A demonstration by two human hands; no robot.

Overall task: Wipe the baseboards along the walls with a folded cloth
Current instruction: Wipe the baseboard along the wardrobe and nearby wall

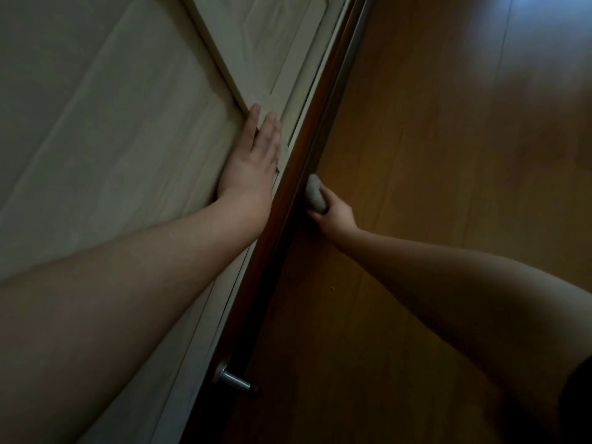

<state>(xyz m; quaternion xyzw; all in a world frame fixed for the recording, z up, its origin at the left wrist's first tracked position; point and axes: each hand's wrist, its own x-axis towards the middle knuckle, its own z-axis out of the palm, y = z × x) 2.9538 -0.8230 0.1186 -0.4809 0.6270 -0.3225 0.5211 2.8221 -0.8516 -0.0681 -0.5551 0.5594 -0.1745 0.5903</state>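
Observation:
A dark brown baseboard [288, 200] runs diagonally from the top middle down to the bottom of the head view, between the pale wall and the wooden floor. My right hand [336, 213] grips a folded grey cloth [315, 195] and holds it against the baseboard's floor-side face. My left hand [256, 155] lies flat on the pale wall [96, 139] just above the baseboard, fingers straight and pointing up along it.
A metal door stopper [232, 379] sticks out from the baseboard near the bottom. A pale frame edge [221, 59] runs along the wall above my left hand. The orange-brown wooden floor [448, 155] fills the right side, with a light patch at the top right.

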